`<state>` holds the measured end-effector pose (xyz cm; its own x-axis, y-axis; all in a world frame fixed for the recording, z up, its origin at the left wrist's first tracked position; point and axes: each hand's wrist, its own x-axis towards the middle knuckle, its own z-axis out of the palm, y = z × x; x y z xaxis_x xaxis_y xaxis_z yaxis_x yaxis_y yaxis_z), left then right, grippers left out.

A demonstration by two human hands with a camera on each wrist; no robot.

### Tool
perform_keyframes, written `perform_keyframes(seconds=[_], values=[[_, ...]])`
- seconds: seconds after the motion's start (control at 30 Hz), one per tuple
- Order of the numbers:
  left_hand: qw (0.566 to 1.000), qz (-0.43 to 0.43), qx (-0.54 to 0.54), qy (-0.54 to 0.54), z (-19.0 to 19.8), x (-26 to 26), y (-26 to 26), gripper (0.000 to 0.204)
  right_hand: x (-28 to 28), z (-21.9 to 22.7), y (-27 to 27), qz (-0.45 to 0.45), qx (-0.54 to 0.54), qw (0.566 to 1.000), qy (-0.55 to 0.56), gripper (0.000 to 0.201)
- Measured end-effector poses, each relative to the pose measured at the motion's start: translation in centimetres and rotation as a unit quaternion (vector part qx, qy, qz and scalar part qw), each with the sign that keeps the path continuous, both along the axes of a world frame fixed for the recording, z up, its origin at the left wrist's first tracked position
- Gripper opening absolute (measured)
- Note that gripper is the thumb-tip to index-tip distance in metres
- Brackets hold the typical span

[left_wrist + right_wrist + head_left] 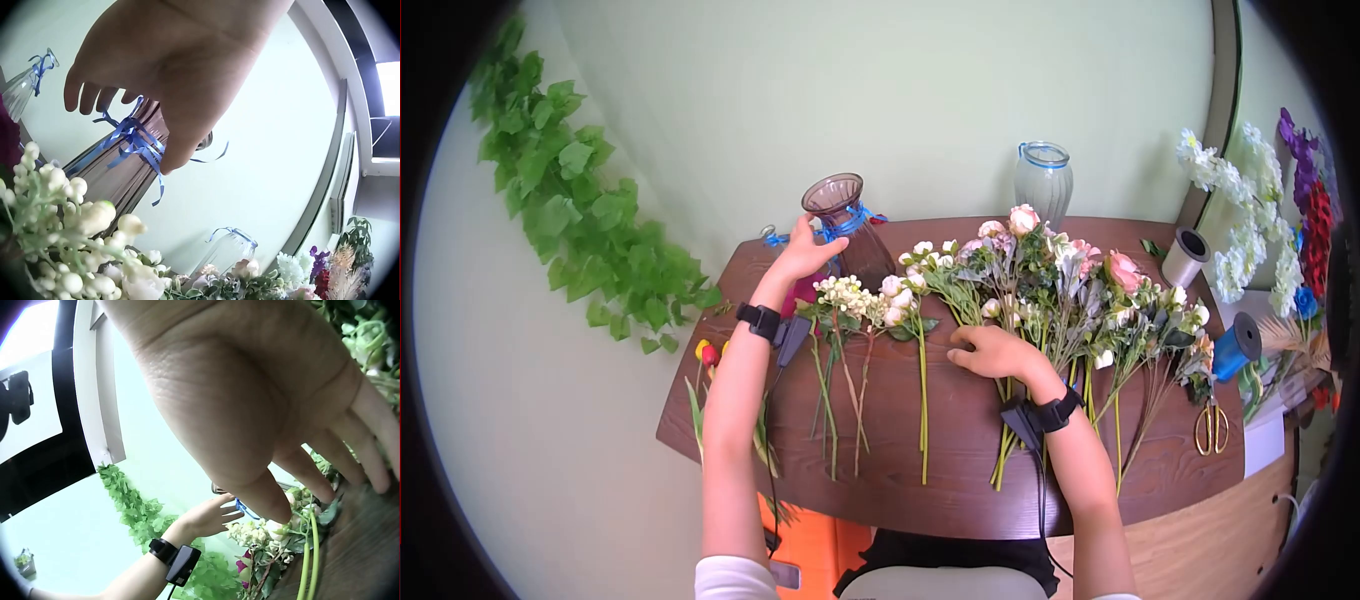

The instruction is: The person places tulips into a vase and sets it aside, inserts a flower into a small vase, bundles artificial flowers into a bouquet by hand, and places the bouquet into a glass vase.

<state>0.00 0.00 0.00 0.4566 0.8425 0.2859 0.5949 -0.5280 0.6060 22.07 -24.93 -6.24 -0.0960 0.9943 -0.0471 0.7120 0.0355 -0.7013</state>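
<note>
A purple-tinted glass vase (867, 250) with a blue ribbon (134, 142) tied at its neck stands at the table's back left. My left hand (808, 255) is at that neck, thumb on one side and fingers spread on the other, not curled round it. Below the hand lie stems of white berries (850, 298). My right hand (998, 352) hovers low over the table beside bundled flower stems (1007, 430), its fingers loosely extended and holding nothing. White rosebuds (897, 300) on green stems lie just left of it.
Pink and white flowers (1080, 260) cover the table's right half. A clear vase (1043, 185) stands behind them. Ribbon spools (1237, 345) and gold-handled scissors (1211, 428) are along the right edge. Tulips (709, 354) lie at the left edge, near hanging ivy (580, 210).
</note>
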Motion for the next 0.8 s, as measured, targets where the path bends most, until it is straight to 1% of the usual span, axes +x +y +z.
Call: perform_keyframes(seconds=[0.03,0.07,0.13,0.17,0.23,0.27,0.3,0.33,0.37,0.43,0.53,0.57,0.6,0.63,0.67,0.7,0.77,0.8], values=[[1.0,0.025,0.002,-0.009,0.1,-0.4,-0.7,0.065,0.0,0.1,0.0,0.003,0.0,1.0,0.0,0.041],[1.0,0.029,0.001,-0.009,0.4,-1.0,-1.2,0.065,0.0,0.3,-0.1,-0.003,0.004,1.0,0.002,0.041],[0.999,-0.006,0.034,0.037,1.2,-2.7,-2.4,0.059,0.0,0.8,-0.3,-0.004,0.007,1.0,0.004,0.04],[0.999,-0.002,0.033,0.037,1.4,-3.6,-2.7,0.059,0.0,1.0,-0.4,-0.007,0.008,1.0,0.005,0.04],[0.996,-0.002,0.06,0.062,1.6,-6.2,-3.0,0.052,-0.1,1.4,-0.5,-0.003,0.008,1.0,0.009,0.039],[0.997,-0.007,0.055,0.053,1.4,-7.7,-3.0,0.046,-0.1,1.5,-0.6,-0.005,0.013,1.0,0.012,0.039],[0.997,0.0,0.055,0.057,1.4,-9.2,-3.1,0.046,-0.1,1.4,-0.6,-0.006,0.019,1.0,0.016,0.039],[0.997,0.005,0.015,0.08,1.7,-10.5,-3.5,0.045,-0.1,1.0,-0.5,-0.008,0.059,0.998,0.017,0.032],[0.994,0.011,-0.026,0.102,1.8,-11.8,-4.1,0.043,0.0,1.0,-0.4,-0.002,0.058,0.998,0.02,0.032],[0.992,0.034,-0.029,0.12,1.5,-14.6,-5.2,0.043,0.1,1.4,-0.5,0.021,0.023,0.999,0.018,0.023],[0.97,0.07,-0.174,0.158,0.4,-18.4,-6.4,0.05,0.1,1.8,-0.7,0.028,0.022,0.999,0.016,0.021],[0.968,0.078,-0.134,0.197,-0.9,-19.8,-6.4,0.055,0.1,2.0,-0.8,0.024,0.022,0.999,0.018,0.021],[0.951,0.107,-0.103,0.27,-2.1,-21.3,-6.5,0.058,0.0,2.3,-1.0,0.021,0.024,0.999,0.016,0.022],[0.928,0.134,-0.071,0.341,-2.2,-21.7,-7.4,0.061,-0.1,2.5,-1.2,0.025,0.024,0.999,0.017,0.022],[0.894,0.167,-0.134,0.394,-2.3,-22.1,-7.8,0.076,-0.2,2.8,-1.4,0.019,0.026,0.999,0.019,0.023],[0.893,0.17,-0.135,0.393,-2.7,-22.6,-8.4,0.076,-0.2,3.0,-1.5,0.012,0.028,0.999,0.02,0.024],[0.892,0.217,-0.152,0.367,-3.9,-23.6,-9.8,0.091,-0.4,3.4,-1.8,0.015,0.031,0.999,0.022,0.024],[0.891,0.219,-0.152,0.367,-4.4,-23.9,-10.1,0.091,-0.5,3.5,-1.8,0.014,0.034,0.999,0.025,0.025]])
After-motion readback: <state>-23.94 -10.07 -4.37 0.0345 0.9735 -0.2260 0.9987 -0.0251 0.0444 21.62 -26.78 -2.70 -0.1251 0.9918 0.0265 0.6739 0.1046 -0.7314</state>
